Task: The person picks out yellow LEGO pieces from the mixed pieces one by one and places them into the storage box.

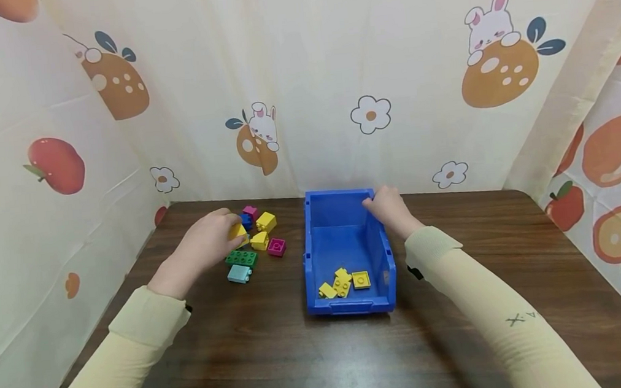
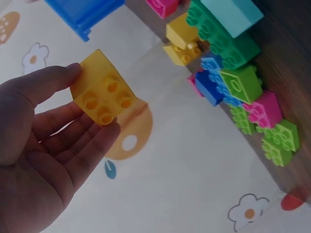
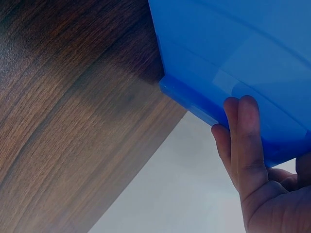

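Note:
My left hand (image 1: 210,238) pinches a yellow toy brick (image 2: 101,90) between thumb and fingertips, its studs showing in the left wrist view. It is held above the loose bricks left of the blue bin (image 1: 344,307). At the bin's far right corner, my right hand (image 1: 391,206) grips the rim; in the right wrist view its fingers (image 3: 249,131) lie against the outer wall. Inside the bin's near end lie several yellow bricks (image 1: 360,280). Close to the left hand are a green brick (image 1: 241,258), a light blue brick (image 1: 239,274) and a yellow brick (image 1: 260,241).
More loose bricks lie on the dark wooden table (image 1: 281,369), among them a magenta brick (image 1: 277,247) and a lime brick (image 2: 241,85). A patterned curtain (image 1: 312,83) hangs along the table's back and side edges.

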`<state>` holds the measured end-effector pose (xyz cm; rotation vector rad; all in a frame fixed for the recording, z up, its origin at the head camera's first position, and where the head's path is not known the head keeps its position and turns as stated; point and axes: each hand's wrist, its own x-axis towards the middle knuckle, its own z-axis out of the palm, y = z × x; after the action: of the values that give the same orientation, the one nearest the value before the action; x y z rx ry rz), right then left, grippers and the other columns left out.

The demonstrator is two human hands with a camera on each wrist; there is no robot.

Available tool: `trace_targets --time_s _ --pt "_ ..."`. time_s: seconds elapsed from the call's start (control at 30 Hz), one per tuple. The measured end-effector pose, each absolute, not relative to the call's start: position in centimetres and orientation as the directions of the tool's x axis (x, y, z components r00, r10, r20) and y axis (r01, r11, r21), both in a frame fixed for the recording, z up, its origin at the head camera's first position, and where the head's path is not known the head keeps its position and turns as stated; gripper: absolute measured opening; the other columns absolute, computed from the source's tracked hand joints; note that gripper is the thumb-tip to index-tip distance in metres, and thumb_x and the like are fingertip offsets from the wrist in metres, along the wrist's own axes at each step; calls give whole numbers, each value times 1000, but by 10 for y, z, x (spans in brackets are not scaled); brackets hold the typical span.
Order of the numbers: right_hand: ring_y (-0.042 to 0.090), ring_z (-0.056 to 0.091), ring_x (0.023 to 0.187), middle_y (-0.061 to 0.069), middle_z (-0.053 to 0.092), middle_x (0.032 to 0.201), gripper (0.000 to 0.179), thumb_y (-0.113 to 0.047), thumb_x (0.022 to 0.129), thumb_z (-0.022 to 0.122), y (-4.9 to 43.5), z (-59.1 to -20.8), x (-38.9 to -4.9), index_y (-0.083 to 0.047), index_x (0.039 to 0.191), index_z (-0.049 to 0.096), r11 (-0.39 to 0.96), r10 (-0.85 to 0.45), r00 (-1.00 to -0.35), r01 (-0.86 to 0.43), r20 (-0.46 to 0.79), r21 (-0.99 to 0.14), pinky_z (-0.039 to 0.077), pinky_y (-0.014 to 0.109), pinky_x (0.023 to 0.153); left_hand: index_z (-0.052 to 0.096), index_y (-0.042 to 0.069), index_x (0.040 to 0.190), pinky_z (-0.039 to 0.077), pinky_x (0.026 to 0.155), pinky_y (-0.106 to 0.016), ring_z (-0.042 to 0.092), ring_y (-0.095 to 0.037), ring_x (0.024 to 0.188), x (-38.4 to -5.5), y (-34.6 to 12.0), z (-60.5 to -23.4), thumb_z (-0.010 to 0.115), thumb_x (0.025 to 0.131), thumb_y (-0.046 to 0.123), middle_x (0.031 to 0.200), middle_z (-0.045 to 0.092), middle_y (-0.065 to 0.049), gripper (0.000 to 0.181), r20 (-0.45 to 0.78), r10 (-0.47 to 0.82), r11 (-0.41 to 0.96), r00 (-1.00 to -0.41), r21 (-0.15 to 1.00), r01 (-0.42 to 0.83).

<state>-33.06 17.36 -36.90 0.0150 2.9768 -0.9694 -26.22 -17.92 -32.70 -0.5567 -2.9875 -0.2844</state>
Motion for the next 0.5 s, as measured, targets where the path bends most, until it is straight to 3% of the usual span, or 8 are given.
trace_targets --time_s 0.5 --pt "13 38 42 0 32 49 38 -17 92 45 173 -368 -330 -10 57 35 811 4 -1000 18 -25 -585 35 21 40 65 -1 112 55 78 -37 60 -24 86 -252 -151 -308 74 82 24 99 65 -12 41 215 441 872 -872 128 473"
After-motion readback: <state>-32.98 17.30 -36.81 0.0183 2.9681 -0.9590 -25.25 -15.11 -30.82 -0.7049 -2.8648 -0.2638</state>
